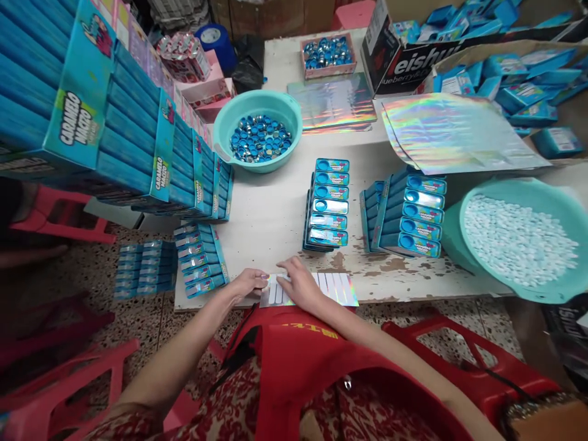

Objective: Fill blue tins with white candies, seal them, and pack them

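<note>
A shiny holographic sheet of narrow pale sticker strips (337, 288) lies at the table's front edge. At the sheet's left end, my left hand (248, 283) is closed, thumb and fingers pinched at its edge; whether a loose strip is between them I cannot make out. My right hand (301, 283) rests across the middle of the sheet, its fingers apart, covering several strips. Just beyond it stands a stack of slim blue candy tins (329, 207), their small round wells facing up. Another row of blue tins (420, 214) stands to the right in an open display box.
A turquoise basin (294, 113) holds blue and silver caps; a larger basin (459, 245) at right holds pale candies. Tall blue display boxes (156, 165) line the left. More holographic sheets (459, 135) and cartons (381, 55) occupy the back. Red stools (478, 361) stand below the table.
</note>
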### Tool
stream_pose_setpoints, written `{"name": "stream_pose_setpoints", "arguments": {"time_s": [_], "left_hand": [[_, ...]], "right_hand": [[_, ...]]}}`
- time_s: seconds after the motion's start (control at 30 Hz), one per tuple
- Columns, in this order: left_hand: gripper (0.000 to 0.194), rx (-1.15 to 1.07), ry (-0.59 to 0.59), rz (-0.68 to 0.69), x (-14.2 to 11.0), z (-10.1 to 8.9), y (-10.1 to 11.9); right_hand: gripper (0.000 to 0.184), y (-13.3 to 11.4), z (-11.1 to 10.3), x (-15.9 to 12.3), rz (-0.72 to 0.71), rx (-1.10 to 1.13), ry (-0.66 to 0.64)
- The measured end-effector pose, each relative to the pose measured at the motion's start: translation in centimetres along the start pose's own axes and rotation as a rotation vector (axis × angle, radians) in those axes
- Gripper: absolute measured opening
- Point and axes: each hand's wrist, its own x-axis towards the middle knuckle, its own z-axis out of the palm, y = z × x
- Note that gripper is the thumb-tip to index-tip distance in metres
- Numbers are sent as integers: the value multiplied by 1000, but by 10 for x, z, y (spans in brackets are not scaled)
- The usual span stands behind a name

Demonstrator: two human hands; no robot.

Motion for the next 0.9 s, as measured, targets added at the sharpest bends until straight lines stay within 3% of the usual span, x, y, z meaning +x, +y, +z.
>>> {"name": "stream_pose_setpoints", "arguments": {"time_s": [0.1, 0.17, 0.37, 0.63, 0.9], "left_hand": [[26, -91, 105, 24, 0, 9, -4], [22, -118, 154, 37, -1, 12, -3], [19, -170, 256, 35, -5, 16, -1], [23, -154, 256, -23, -4, 17, 9], [30, -133, 224, 10, 2, 15, 4]], "right_hand": [[33, 10, 27, 17, 60, -215, -223], [33, 11, 35, 21, 51, -288, -294], [39, 8, 37, 16, -27, -292, -261], [33, 10, 39, 20, -42, -435, -364], [43, 10, 37, 20, -56, -462, -418]]}}
